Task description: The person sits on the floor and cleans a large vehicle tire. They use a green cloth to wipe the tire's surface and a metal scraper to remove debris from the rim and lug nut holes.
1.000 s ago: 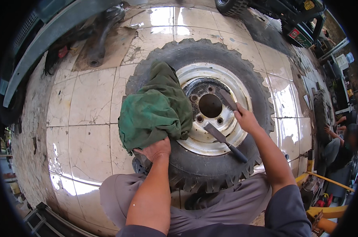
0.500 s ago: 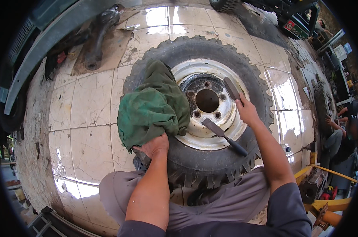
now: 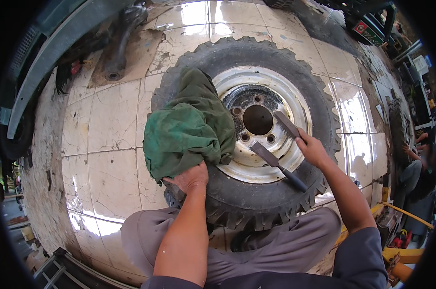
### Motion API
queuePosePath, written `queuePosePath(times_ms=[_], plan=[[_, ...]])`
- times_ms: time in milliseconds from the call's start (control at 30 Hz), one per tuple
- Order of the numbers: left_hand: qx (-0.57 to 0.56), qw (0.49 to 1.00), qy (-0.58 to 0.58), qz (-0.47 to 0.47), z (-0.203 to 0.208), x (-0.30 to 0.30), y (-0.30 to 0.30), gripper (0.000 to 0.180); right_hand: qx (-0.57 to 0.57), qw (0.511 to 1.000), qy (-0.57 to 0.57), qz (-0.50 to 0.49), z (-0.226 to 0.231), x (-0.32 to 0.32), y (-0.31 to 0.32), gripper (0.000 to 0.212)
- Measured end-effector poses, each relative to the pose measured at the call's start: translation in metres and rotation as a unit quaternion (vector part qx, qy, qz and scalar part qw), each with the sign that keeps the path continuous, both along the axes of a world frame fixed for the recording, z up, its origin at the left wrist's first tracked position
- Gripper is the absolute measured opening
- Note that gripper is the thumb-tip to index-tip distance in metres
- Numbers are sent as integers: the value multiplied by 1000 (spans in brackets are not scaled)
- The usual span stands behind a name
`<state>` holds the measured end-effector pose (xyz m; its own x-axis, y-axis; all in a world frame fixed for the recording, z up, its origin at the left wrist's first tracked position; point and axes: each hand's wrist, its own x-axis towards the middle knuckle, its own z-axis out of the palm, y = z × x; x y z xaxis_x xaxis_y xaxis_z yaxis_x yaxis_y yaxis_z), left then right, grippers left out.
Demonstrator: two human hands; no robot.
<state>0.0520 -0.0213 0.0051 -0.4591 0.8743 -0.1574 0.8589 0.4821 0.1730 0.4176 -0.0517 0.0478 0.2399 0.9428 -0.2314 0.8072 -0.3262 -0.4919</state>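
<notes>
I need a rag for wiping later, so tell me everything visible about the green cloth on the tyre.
The green cloth is a crumpled, faded, soft-looking fabric heap. It is draped over the left side of the tyre, spilling onto the pale metal rim. Its near edge lies under the left hand, which presses on it. The right hand is apart from it.

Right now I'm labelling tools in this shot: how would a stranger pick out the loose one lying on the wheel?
Start at the big knobbly tyre lying flat on the tiled floor, then its pale steel rim. On the rim's near side lies a flat chisel-like tool with a dark handle, untouched; the similar tool beside it is gripped by the right hand.
</notes>
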Motion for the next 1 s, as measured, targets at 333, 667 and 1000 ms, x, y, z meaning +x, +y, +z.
queuePosePath(times_ms=[333,667,1000], plan=[[-25,1000,11,-6,8,1,2,71,53,998,-36,20,12,4,63,49],[-24,1000,14,3,4,6,1,71,29,999,-18,27,-14,-2,62,52],[-7,1000,17,-19,4,6,2,69,57,998,-24,10,-28,-19,63,50]])
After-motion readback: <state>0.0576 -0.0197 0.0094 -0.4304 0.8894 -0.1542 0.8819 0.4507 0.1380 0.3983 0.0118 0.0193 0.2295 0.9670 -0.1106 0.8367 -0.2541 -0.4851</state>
